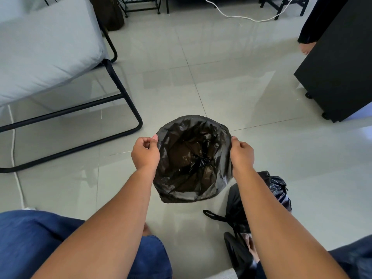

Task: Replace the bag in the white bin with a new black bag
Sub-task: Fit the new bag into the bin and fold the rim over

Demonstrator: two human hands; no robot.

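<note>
A: Why hold it like that?
B: The left hand point(145, 153) and right hand point(241, 153) each have a pinching grip on opposite sides of the new black bag point(193, 158), stretching its mouth over the bin, I think; the bin itself is hidden.
A: And beyond that grip?
B: Glossy tiled floor point(221, 77); a tied bag point(277, 190) sits near the right one.

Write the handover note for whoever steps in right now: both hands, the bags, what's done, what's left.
Left hand: pinches the new black bag at its left edge.
Right hand: grips the bag's right edge.
The new bag is spread open and folded over the rim; the white bin itself is hidden beneath it.
Old bag: tied, on the floor to the right of the bin.
Done: old bag out, new one in.
Left: probably snug the edge, then release.
</note>
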